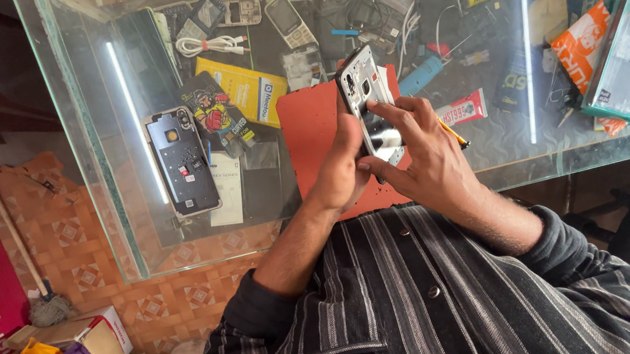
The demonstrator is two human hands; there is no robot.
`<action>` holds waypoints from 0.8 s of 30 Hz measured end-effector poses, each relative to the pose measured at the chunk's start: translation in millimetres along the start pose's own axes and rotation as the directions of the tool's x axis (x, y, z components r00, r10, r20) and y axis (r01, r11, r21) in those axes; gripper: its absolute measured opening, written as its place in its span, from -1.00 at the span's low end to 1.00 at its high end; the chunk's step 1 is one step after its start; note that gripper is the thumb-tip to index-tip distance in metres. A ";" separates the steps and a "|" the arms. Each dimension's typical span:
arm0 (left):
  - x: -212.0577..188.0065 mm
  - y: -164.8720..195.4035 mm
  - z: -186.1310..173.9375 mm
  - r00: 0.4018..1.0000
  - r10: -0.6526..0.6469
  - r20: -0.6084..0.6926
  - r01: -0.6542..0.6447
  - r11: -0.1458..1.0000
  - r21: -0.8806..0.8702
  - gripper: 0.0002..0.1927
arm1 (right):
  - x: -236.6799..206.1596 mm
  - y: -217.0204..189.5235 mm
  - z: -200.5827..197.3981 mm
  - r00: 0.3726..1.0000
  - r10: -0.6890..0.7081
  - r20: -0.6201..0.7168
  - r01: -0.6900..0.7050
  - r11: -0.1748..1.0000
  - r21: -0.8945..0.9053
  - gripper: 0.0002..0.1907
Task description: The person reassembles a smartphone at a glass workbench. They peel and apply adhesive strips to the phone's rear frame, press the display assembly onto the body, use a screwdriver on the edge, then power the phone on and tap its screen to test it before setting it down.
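Opened phone (367,104) held upright over red mat (309,133), centre of glass worktop (106,149). Left hand (343,169) clamped on frame; right hand (419,158) pinching yellow tool (453,133). Best done steady, pressing lightly.

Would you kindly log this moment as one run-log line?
left hand: holds opened phone | right hand: fingers on phone, holds yellow tool | under: red mat on glass table
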State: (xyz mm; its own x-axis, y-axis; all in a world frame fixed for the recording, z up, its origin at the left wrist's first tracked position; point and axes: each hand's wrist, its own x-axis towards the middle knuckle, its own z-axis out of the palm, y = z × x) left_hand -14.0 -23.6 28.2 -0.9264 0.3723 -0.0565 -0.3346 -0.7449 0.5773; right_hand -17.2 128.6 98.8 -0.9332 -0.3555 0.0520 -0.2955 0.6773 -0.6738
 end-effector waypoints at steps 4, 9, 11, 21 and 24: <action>1.8 -7.7 -7.4 0.997 0.065 -0.038 -0.048 0.939 0.341 -0.30 | 0.1 -4.6 -2.3 1.000 -0.009 0.010 0.009 1.000 -0.006 -0.18; -6.5 3.5 4.2 0.993 0.076 -0.092 -0.024 0.884 0.466 -0.35 | 4.0 -14.4 -26.8 0.996 0.012 0.086 -0.010 1.000 -0.019 -0.20; -16.3 16.7 15.8 0.992 -0.008 -0.124 0.075 0.834 0.547 -0.39 | 7.6 -14.6 -47.4 0.987 -0.134 -0.090 0.130 0.990 -0.051 -0.29; -34.6 53.5 66.8 0.972 0.062 0.226 -0.233 0.350 0.907 -0.45 | 20.7 -9.3 -83.0 0.904 -0.423 -0.061 0.413 0.828 0.378 -0.69; -37.9 57.1 69.8 0.968 0.050 0.245 -0.247 0.348 0.905 -0.42 | 19.2 -8.8 -83.1 0.900 -0.428 -0.080 0.419 0.801 0.428 -0.69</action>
State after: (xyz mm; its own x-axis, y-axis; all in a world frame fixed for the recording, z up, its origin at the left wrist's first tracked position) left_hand 14.0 -41.7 120.2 -0.8714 0.4589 0.1735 0.2685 0.1501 0.9515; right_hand -49.5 169.4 167.1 -0.7298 -0.5585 0.3943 -0.5402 0.1175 -0.8333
